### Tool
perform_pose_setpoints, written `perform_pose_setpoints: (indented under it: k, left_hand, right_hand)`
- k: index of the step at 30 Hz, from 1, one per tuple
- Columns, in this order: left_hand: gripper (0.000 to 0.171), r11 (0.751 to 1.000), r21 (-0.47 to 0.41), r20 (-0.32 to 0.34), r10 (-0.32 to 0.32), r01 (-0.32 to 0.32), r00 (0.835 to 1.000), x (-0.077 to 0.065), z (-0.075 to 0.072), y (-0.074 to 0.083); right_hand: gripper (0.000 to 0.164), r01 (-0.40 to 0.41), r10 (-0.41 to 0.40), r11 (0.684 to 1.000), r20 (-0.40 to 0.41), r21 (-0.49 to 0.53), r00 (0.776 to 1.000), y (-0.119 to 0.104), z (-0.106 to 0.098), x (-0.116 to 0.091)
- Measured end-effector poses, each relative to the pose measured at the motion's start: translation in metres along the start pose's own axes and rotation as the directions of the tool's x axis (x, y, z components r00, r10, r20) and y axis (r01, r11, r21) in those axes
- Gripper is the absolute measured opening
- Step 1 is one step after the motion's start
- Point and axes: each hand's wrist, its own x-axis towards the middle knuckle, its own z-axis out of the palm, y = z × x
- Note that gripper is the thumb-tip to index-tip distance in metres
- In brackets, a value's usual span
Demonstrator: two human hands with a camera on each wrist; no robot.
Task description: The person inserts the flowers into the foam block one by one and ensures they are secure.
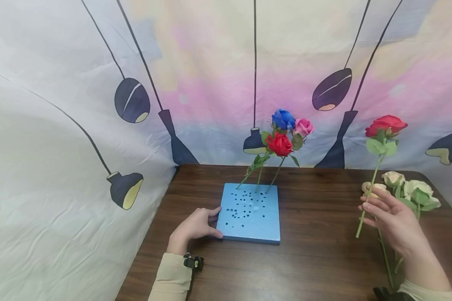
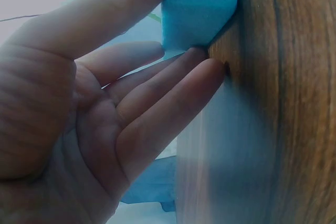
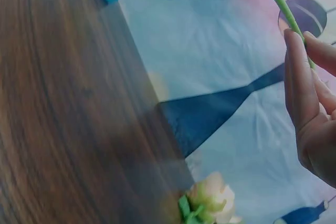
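Observation:
My right hand pinches the stem of a red rose between thumb and fingers, bloom up and the cut stem end hanging below the hand. In the right wrist view the green stem sticks out past the fingertips. At the left edge of a light blue foam board full of small holes, my left hand rests with its thumb at the near corner and its fingers, nearly straight, farther along the side. A blue rose, a pink rose and another red rose stand in the board's far part.
Several cream and white roses lie at the right of the brown wooden table, behind and under my right hand. A cloth backdrop painted with lamps hangs along the table's far and left edges.

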Motion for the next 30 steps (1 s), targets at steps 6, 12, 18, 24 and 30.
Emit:
perform_pose_setpoints:
  k: [6,12,18,24,30]
  left_hand:
    - [0.097,1.000,0.022,-0.001,-0.002,0.002,1.000,0.000,0.000,-0.002]
    - [0.097,1.000,0.013,0.002,0.002,-0.002,1.000,0.000,0.000,-0.002]
    - [0.098,1.000,0.023,0.000,0.006,-0.006,1.000,0.002,0.001,-0.002]
    - [0.099,1.000,0.018,-0.006,0.005,-0.005,1.000,0.003,0.001,-0.001]
    - [0.099,0.999,0.028,-0.009,0.016,-0.015,1.000,0.002,0.001,-0.003]
  right_hand:
    - [0.057,0.115,-0.115,0.993,-0.018,0.036,0.993,-0.002,0.029,0.005]
    - [0.057,0.220,-0.219,0.975,-0.021,0.031,0.975,-0.002,0.059,0.012]
    - [0.052,0.260,-0.259,0.965,-0.044,0.020,0.965,0.004,0.085,0.020]
    - [0.041,0.248,-0.253,0.966,-0.076,-0.067,0.964,0.018,0.110,0.032]
    - [0.028,0.178,-0.206,0.947,-0.080,-0.269,0.975,0.036,0.137,0.045]
